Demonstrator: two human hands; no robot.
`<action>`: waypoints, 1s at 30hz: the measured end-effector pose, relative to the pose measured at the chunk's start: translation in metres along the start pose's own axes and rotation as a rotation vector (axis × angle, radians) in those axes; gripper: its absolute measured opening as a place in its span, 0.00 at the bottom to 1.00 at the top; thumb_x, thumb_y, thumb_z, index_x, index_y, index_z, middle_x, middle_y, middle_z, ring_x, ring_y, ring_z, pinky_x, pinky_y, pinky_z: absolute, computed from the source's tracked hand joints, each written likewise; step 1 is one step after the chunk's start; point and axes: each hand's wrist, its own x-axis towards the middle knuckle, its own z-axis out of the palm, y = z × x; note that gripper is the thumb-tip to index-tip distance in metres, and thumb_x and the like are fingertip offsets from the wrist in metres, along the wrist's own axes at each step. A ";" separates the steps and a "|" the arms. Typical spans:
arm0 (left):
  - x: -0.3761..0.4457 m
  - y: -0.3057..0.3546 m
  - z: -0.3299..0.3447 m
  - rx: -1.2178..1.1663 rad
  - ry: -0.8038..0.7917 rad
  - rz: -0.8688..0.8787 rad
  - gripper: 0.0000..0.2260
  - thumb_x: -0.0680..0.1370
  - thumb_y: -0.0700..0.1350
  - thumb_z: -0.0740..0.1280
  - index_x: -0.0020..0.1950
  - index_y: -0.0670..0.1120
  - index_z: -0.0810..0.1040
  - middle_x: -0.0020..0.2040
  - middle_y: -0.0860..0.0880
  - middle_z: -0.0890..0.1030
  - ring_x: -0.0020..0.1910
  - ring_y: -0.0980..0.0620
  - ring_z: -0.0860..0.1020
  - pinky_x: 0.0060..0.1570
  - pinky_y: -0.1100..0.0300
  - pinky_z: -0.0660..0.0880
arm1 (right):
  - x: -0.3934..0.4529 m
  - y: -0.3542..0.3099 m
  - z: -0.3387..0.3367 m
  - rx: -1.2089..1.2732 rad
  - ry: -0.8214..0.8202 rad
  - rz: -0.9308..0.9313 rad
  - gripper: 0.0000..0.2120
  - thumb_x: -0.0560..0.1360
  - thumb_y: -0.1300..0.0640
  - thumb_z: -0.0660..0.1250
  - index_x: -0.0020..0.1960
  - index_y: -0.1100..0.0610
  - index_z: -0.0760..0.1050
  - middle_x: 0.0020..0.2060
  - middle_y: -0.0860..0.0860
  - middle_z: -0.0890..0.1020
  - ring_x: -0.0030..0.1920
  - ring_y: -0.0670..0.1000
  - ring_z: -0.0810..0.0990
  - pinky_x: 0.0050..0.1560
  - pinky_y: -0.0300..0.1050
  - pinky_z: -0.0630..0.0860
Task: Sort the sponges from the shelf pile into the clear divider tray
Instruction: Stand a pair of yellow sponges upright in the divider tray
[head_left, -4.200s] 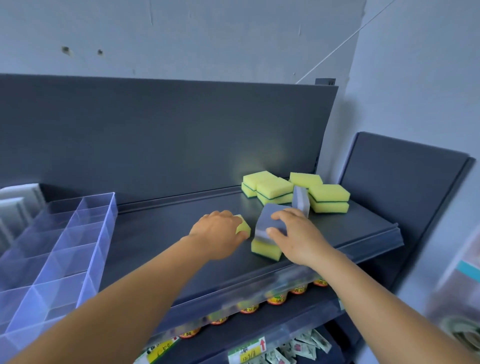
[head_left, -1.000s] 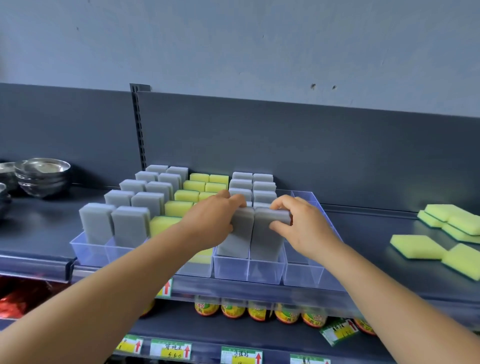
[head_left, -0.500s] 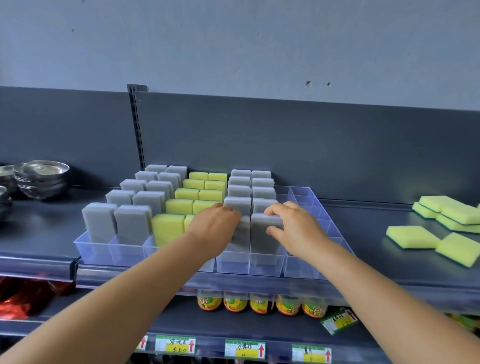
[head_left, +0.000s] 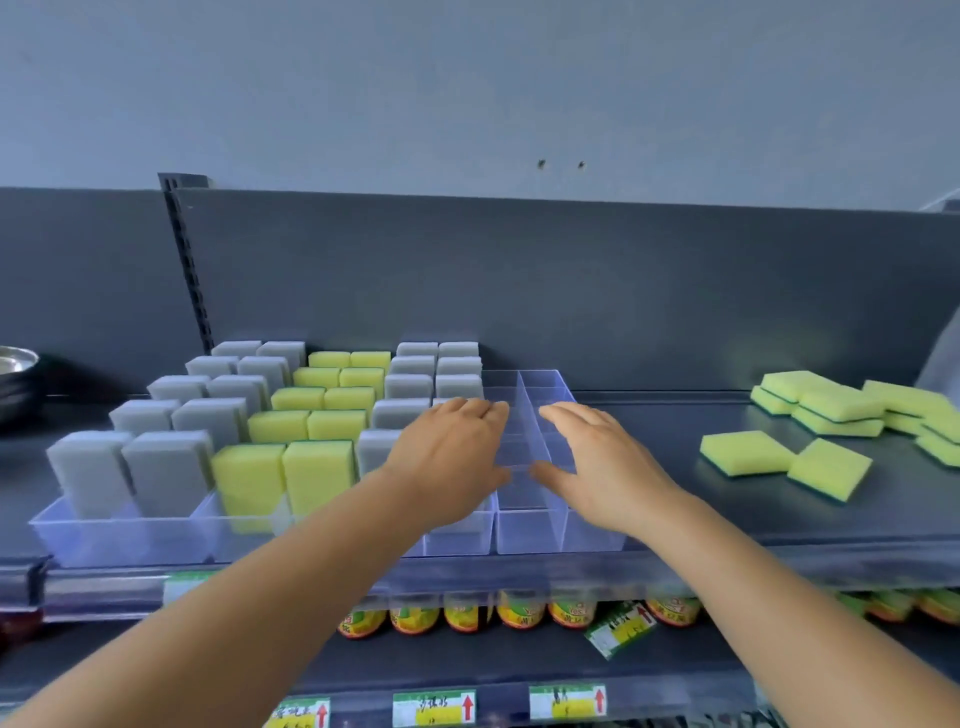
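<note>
Tray: the clear divider tray (head_left: 524, 530) sits at the front edge of the shelf (head_left: 675, 525); its left and middle columns hold upright grey sponges (head_left: 166, 467) and yellow sponges (head_left: 317, 475), while the two columns on its right side show no sponges.
Left hand: the left hand (head_left: 447, 457) hovers over the front of the tray's filled grey column, fingers spread and nearly straight, holding nothing.
Right hand: the right hand (head_left: 602, 462) hangs above the bare right-hand columns of the tray, fingers loose and apart, also holding nothing.
Pile: the remaining loose sponges (head_left: 826, 415) lie flat on the shelf well to the right of the tray, some stacked, two lying singly nearest it.
Stage: likely between placements, with the next reach going right to the pile.
Risk, knocked rows: the left hand is just over the standing grey sponges; a careless sweep could tip them.
Risk, tray shift: the tray stands at the shelf lip, so a push on its wall could slide it forward.
Risk, wrong column: dropping yellow sponges among the grey would spoil the sort.
</note>
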 end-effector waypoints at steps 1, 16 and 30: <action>0.006 0.010 0.003 -0.008 -0.006 0.013 0.27 0.78 0.55 0.61 0.74 0.46 0.61 0.71 0.49 0.68 0.70 0.48 0.66 0.68 0.56 0.63 | -0.002 0.011 -0.003 -0.002 0.000 0.015 0.31 0.78 0.44 0.61 0.76 0.52 0.55 0.75 0.44 0.58 0.74 0.48 0.56 0.69 0.43 0.59; 0.140 0.172 0.056 -0.068 -0.088 0.104 0.24 0.79 0.55 0.59 0.72 0.46 0.63 0.70 0.49 0.70 0.68 0.47 0.68 0.68 0.54 0.64 | -0.023 0.223 -0.054 -0.102 -0.015 0.216 0.26 0.78 0.49 0.62 0.73 0.52 0.61 0.73 0.48 0.64 0.72 0.52 0.61 0.70 0.44 0.59; 0.231 0.258 0.126 -0.107 -0.281 -0.023 0.16 0.80 0.47 0.60 0.68 0.50 0.69 0.65 0.47 0.71 0.63 0.44 0.71 0.57 0.50 0.73 | -0.025 0.351 -0.060 -0.019 -0.108 0.398 0.14 0.79 0.49 0.58 0.63 0.51 0.71 0.65 0.50 0.69 0.60 0.57 0.73 0.58 0.48 0.72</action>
